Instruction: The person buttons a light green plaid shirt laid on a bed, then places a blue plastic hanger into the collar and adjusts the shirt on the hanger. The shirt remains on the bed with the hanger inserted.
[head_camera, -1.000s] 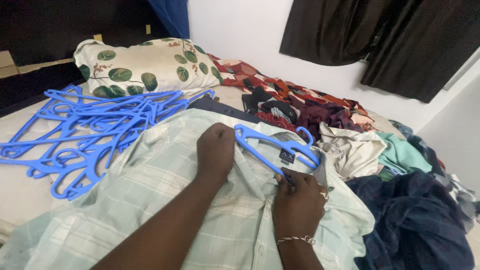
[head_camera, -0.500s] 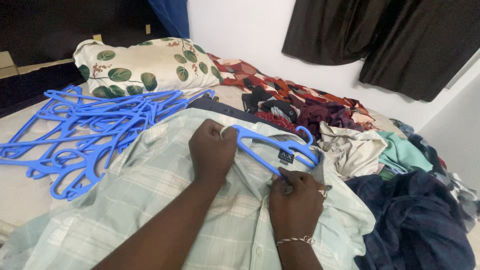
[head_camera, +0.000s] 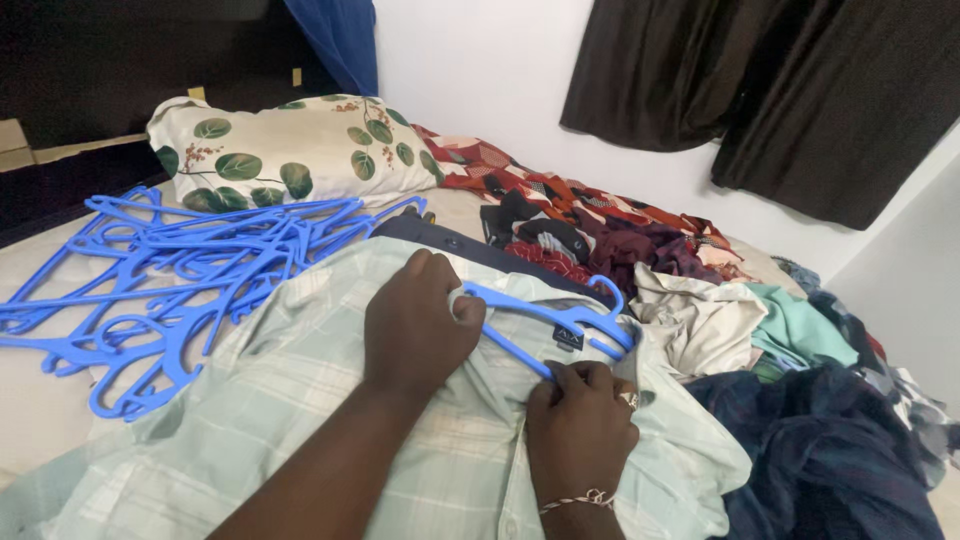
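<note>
**Hanger partly inside the shirt collar**

While the pale green checked shirt (head_camera: 300, 400) lies spread on the bed (head_camera: 40, 410), a blue hanger (head_camera: 545, 320) sits at its collar, one shoulder arm already tucked under the fabric on the left, the hook and right arm still bare. By my reading, the work is about halfway: the right side is not yet covered and the front looks unfastened. The left hand (head_camera: 415, 325) is closed over the collar cloth, fingers curled just at the hanger's left end. The right hand (head_camera: 580, 425) pinches the shirt front directly below the hanger's lower bar, touching it. A pile of blue hangers (head_camera: 170, 270) lies at the far left, a heap of clothes (head_camera: 760, 340) at the right.
</note>
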